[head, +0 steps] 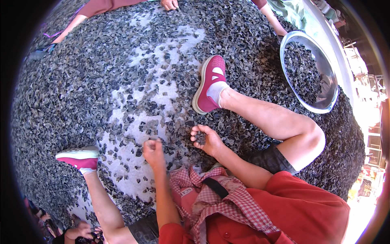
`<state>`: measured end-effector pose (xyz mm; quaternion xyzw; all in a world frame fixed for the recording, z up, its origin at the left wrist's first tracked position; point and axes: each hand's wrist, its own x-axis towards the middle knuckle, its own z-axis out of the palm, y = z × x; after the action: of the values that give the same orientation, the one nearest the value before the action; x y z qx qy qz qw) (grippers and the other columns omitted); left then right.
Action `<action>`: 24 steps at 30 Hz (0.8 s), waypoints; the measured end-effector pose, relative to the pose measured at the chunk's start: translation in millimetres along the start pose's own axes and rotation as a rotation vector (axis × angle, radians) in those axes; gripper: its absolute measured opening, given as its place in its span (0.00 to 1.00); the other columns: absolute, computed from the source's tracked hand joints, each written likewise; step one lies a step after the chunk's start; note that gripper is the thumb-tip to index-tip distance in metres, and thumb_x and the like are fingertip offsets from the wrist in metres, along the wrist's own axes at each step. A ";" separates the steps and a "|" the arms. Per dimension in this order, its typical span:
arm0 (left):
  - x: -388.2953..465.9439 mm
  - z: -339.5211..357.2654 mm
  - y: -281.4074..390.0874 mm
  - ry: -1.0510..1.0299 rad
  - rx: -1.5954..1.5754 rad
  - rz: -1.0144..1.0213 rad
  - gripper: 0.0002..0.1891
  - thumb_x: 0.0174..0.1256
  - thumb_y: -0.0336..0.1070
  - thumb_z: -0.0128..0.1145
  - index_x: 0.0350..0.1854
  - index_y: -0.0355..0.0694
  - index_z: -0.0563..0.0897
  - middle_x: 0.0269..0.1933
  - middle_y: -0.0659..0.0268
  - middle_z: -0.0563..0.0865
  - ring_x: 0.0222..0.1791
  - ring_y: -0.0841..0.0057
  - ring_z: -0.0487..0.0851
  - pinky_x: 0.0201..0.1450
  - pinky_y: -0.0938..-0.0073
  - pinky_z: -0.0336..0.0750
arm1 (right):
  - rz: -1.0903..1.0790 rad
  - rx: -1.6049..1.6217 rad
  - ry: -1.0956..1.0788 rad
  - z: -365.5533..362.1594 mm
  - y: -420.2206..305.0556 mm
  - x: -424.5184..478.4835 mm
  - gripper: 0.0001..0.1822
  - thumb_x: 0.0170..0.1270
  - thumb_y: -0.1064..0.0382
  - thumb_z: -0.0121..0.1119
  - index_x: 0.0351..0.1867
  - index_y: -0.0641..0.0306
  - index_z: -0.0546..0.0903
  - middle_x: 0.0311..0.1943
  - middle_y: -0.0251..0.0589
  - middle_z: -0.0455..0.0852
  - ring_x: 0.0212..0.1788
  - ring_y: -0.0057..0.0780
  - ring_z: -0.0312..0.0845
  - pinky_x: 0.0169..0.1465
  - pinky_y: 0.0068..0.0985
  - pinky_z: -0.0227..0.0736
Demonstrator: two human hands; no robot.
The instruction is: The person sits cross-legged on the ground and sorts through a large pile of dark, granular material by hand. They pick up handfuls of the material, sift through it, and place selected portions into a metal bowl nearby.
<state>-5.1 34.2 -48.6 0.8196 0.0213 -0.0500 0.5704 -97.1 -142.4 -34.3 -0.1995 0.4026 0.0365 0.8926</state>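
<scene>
Dark, curled dried pieces, like wood-ear fungus (100,70), lie in a wide layer around my outstretched legs, over a white sheet (164,91) that shows through in patches. My left hand (154,149) is blurred above the sheet between my legs, its fingers curled in; a small dark piece seems to be at the fingertips, but I cannot tell if it is held. To its right, beside my red shoe (213,82), my right hand (205,141) curves over the dark pieces with thumb and fingers apart. Whether anything lies in its palm is not clear.
A metal basin (327,108), partly filled with dark pieces, tilts at the upper right beside another person's hand (281,32). Another hand (169,4) rests at the top edge. More people's hands (83,230) show at the lower left. My other red shoe (78,157) lies left.
</scene>
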 end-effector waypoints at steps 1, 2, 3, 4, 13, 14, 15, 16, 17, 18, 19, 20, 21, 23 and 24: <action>-12.6 -6.9 13.6 -0.046 -0.036 -0.028 0.07 0.55 0.30 0.58 0.23 0.38 0.72 0.22 0.75 0.73 0.21 0.88 0.68 0.26 0.85 0.65 | 0.052 -0.022 -0.020 2.0 9.0 3.6 0.12 0.60 0.52 0.48 0.35 0.57 0.77 0.30 0.32 0.79 0.32 0.25 0.76 0.34 0.26 0.68; -23.7 -2.3 33.5 -0.127 -0.091 -0.047 0.07 0.55 0.30 0.57 0.23 0.37 0.73 0.22 0.74 0.73 0.22 0.88 0.69 0.26 0.85 0.66 | 0.075 -0.022 0.000 7.2 9.7 0.6 0.14 0.61 0.51 0.47 0.36 0.57 0.77 0.30 0.32 0.79 0.33 0.26 0.76 0.35 0.27 0.68; -31.2 8.7 48.4 -0.233 -0.159 -0.065 0.06 0.55 0.29 0.57 0.24 0.37 0.74 0.23 0.74 0.74 0.22 0.87 0.69 0.27 0.84 0.66 | 0.077 -0.020 0.038 8.8 4.8 -2.9 0.16 0.61 0.49 0.46 0.37 0.57 0.77 0.30 0.32 0.80 0.34 0.27 0.76 0.37 0.27 0.68; -36.6 20.0 58.3 -0.312 -0.149 -0.007 0.05 0.55 0.30 0.57 0.26 0.36 0.75 0.24 0.72 0.75 0.23 0.86 0.71 0.28 0.84 0.67 | 0.081 -0.013 0.078 9.8 0.9 -6.8 0.17 0.62 0.48 0.45 0.38 0.57 0.77 0.30 0.33 0.80 0.36 0.28 0.76 0.38 0.28 0.67; 35.6 -37.3 -17.3 0.263 0.900 0.151 0.20 0.54 0.40 0.54 0.50 0.42 0.72 0.57 0.53 0.68 0.55 0.53 0.65 0.56 0.51 0.58 | 0.092 0.212 -0.173 12.8 5.1 -4.1 0.13 0.59 0.52 0.50 0.33 0.59 0.78 0.31 0.36 0.79 0.33 0.32 0.74 0.31 0.25 0.68; 25.1 -32.6 -22.4 0.045 0.741 0.176 0.23 0.54 0.41 0.54 0.53 0.44 0.70 0.60 0.52 0.65 0.59 0.51 0.61 0.58 0.48 0.56 | 0.097 0.202 -0.183 14.7 6.7 -5.3 0.13 0.58 0.52 0.51 0.32 0.58 0.78 0.31 0.36 0.78 0.33 0.32 0.73 0.30 0.25 0.67; -1.0 -19.7 -38.9 -0.128 0.972 0.353 0.24 0.50 0.39 0.58 0.53 0.46 0.71 0.61 0.52 0.62 0.62 0.52 0.58 0.57 0.45 0.57 | 0.100 0.215 -0.210 15.7 6.8 -4.8 0.13 0.58 0.52 0.51 0.32 0.58 0.78 0.31 0.36 0.78 0.33 0.32 0.73 0.30 0.24 0.67; -17.3 -6.5 17.8 -0.498 0.818 0.391 0.25 0.47 0.39 0.61 0.52 0.46 0.72 0.62 0.52 0.60 0.63 0.51 0.57 0.58 0.45 0.57 | 0.084 0.227 -0.210 9.8 3.3 -3.6 0.12 0.57 0.53 0.52 0.31 0.58 0.77 0.31 0.36 0.77 0.34 0.31 0.72 0.30 0.24 0.67; -35.4 -6.2 38.1 -0.552 0.768 0.464 0.24 0.47 0.38 0.60 0.49 0.43 0.73 0.62 0.51 0.60 0.62 0.51 0.57 0.60 0.45 0.55 | 0.081 0.228 -0.215 10.9 2.4 -3.5 0.12 0.57 0.53 0.52 0.31 0.58 0.77 0.31 0.36 0.76 0.34 0.31 0.72 0.30 0.24 0.66; -26.5 -9.5 39.4 -0.530 0.751 0.508 0.24 0.48 0.40 0.60 0.50 0.43 0.72 0.63 0.51 0.60 0.63 0.51 0.57 0.59 0.45 0.55 | 0.077 0.218 -0.224 12.8 1.4 -4.7 0.12 0.57 0.53 0.52 0.30 0.58 0.77 0.31 0.36 0.76 0.34 0.31 0.71 0.29 0.24 0.66; -9.2 -12.4 39.8 -0.512 0.731 0.557 0.25 0.49 0.42 0.59 0.51 0.44 0.72 0.63 0.52 0.60 0.63 0.50 0.56 0.59 0.45 0.55 | 0.071 0.222 -0.218 11.7 0.7 -6.0 0.11 0.57 0.53 0.52 0.30 0.58 0.77 0.31 0.36 0.76 0.34 0.31 0.71 0.29 0.24 0.66; 19.2 -17.8 33.0 -0.382 0.765 0.509 0.24 0.50 0.44 0.57 0.52 0.44 0.72 0.63 0.52 0.60 0.63 0.51 0.56 0.60 0.45 0.54 | 0.063 0.223 -0.212 10.4 -1.4 -5.8 0.11 0.57 0.54 0.52 0.30 0.59 0.77 0.31 0.36 0.76 0.33 0.31 0.72 0.29 0.24 0.66; 51.2 -30.0 21.6 -0.246 0.801 0.461 0.24 0.52 0.46 0.55 0.53 0.44 0.72 0.63 0.52 0.61 0.63 0.51 0.56 0.60 0.46 0.54 | 0.066 0.235 -0.206 9.3 -0.8 -5.7 0.12 0.58 0.54 0.51 0.31 0.59 0.77 0.31 0.37 0.77 0.33 0.32 0.72 0.30 0.24 0.67; 106.9 -56.1 -1.4 0.221 1.027 0.316 0.28 0.56 0.53 0.49 0.59 0.49 0.66 0.63 0.53 0.59 0.63 0.51 0.56 0.57 0.42 0.54 | 0.076 0.228 -0.194 10.5 -0.5 -4.2 0.11 0.58 0.55 0.50 0.31 0.59 0.77 0.30 0.37 0.78 0.33 0.32 0.73 0.30 0.24 0.66; 129.9 -68.1 -9.1 0.336 1.055 0.074 0.28 0.58 0.55 0.47 0.61 0.53 0.63 0.64 0.53 0.58 0.63 0.52 0.56 0.56 0.40 0.54 | 0.077 0.225 -0.186 9.6 -0.4 -2.6 0.11 0.58 0.55 0.50 0.31 0.59 0.76 0.30 0.37 0.78 0.33 0.32 0.73 0.30 0.24 0.66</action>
<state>127.1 98.4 -47.4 0.9910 0.0554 0.0977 0.0729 -92.0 -138.9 -26.5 -0.0784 0.3273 0.0438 0.9407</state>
